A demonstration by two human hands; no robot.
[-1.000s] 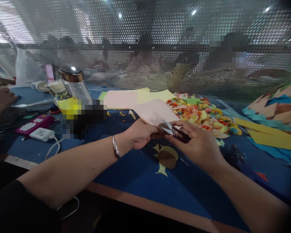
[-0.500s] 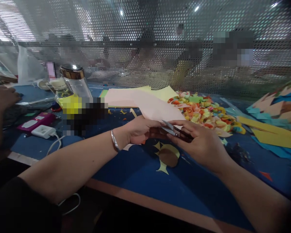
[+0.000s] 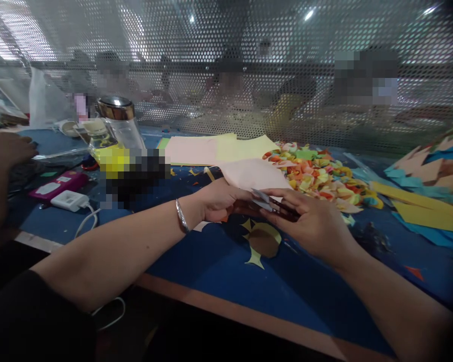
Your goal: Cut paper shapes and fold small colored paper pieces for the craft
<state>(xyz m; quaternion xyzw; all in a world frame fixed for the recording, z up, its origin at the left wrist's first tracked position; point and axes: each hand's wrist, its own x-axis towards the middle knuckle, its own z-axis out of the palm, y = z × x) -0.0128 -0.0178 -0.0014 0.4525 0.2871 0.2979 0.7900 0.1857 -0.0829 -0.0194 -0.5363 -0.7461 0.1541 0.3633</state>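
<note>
My left hand point(image 3: 221, 201) is closed on a pale pink paper sheet point(image 3: 254, 173), which bends up and away beyond my fingers. In my right hand point(image 3: 309, 216) is a pair of scissors point(image 3: 264, 200) with dark handles, its blades a little apart at the paper's near edge. The blade tips reach close to my left fingertips. Below the hands, a brown disc point(image 3: 264, 239) lies on a pale yellow paper cutout point(image 3: 254, 257) with pointed scraps beside it.
Stacked paper sheets point(image 3: 194, 150) lie at the back, beside a heap of colourful paper pieces point(image 3: 317, 173). Yellow and blue paper point(image 3: 430, 208) is at right. A lidded clear bottle point(image 3: 123, 123), a magenta box point(image 3: 58, 184) and a white charger point(image 3: 70, 200) stand left. Another person's hand point(image 3: 11, 148) is far left.
The pink sheet's far part has dropped lower and no longer covers as much of the stack behind. Both hands keep nearly the same place and hold. The view has shifted slightly.
</note>
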